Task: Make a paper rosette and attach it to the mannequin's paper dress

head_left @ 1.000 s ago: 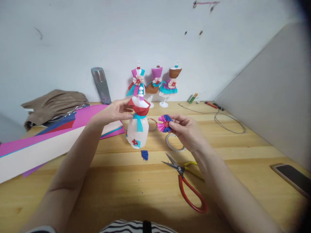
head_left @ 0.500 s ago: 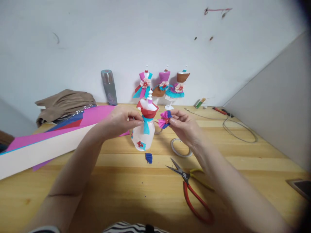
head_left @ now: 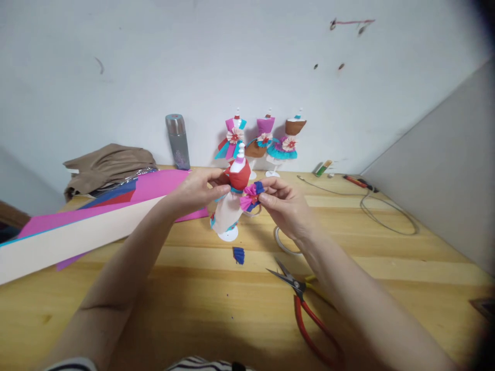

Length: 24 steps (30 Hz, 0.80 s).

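Observation:
My left hand (head_left: 209, 188) grips a small dress-form mannequin (head_left: 237, 178) at its waist, thumb in front and fingers behind. The form wears a red top and a pale skirt with blue and red trim at the hem; its white round base (head_left: 228, 234) tilts up above the table. Between the thumb and fingers of my right hand (head_left: 282, 203) is a pink and blue pleated paper flower (head_left: 251, 197) with a red centre. The flower is close to the form's waist; whether they touch I cannot tell. A blue pleated scrap (head_left: 238, 255) lies below.
Scissors (head_left: 296, 286) with red and yellow handles lie open near my right forearm, by a tape roll (head_left: 286, 242). Three dressed mannequins (head_left: 266, 136) stand at the wall, right of a grey bottle (head_left: 178, 144). Coloured paper sheets (head_left: 96, 229) and brown cloth (head_left: 110, 165) lie left; a cable (head_left: 371, 216) lies right.
The mannequin has turned, and the blue strip hanging from its waist no longer shows in front. My left hand has shifted onto its waist. My right hand has brought the flower left, nearer to it.

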Each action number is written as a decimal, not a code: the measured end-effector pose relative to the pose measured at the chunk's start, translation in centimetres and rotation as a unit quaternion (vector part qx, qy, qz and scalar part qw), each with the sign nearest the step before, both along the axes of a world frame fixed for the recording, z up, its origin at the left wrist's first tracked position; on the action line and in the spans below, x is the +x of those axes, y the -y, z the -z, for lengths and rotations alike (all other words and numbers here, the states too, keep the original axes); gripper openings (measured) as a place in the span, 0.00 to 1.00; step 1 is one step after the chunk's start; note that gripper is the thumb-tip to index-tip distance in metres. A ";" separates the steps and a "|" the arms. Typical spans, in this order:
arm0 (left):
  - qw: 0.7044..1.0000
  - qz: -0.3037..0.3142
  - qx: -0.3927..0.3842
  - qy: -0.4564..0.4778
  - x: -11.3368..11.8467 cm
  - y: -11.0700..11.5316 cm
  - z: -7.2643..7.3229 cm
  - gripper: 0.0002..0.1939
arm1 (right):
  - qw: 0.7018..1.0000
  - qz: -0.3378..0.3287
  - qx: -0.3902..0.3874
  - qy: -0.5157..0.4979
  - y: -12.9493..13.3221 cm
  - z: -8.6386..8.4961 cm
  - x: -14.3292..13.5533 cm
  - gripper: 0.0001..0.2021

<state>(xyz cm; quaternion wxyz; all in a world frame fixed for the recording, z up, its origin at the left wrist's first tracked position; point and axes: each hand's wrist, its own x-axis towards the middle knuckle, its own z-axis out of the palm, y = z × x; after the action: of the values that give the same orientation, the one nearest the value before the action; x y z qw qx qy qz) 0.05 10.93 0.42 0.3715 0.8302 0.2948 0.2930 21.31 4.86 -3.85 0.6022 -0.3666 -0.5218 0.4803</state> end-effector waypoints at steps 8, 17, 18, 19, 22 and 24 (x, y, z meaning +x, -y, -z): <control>0.997 0.030 -0.065 0.042 -0.2 -1.5 1.2 0.19 | 0.999 0.033 0.017 0.034 -0.7 0.4 -1.4 0.12; 0.998 0.024 -0.033 0.053 -0.1 -1.7 1.6 0.20 | 0.996 0.055 0.015 0.073 0.0 0.2 -0.7 0.12; 0.998 0.022 -0.041 0.048 -0.3 -1.8 1.6 0.20 | 0.995 0.061 0.010 0.077 0.0 0.3 -0.4 0.12; 0.998 0.022 -0.050 0.044 -0.4 -1.9 1.7 0.21 | 0.994 0.064 0.005 0.085 0.0 0.3 -0.1 0.12; 0.996 0.035 -0.069 0.041 -0.8 -2.3 1.8 0.22 | 0.991 0.049 0.005 0.121 0.2 0.3 0.6 0.12; 0.995 0.051 -0.077 0.045 -1.0 -2.5 2.0 0.23 | 0.991 0.030 0.017 0.131 0.3 0.0 0.5 0.11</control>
<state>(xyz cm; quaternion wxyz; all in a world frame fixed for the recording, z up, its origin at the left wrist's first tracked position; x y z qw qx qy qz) -0.96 13.41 -1.55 0.4613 0.7994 0.2567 0.2869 21.82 4.55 -3.89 0.5486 -0.4315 -0.5931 0.4013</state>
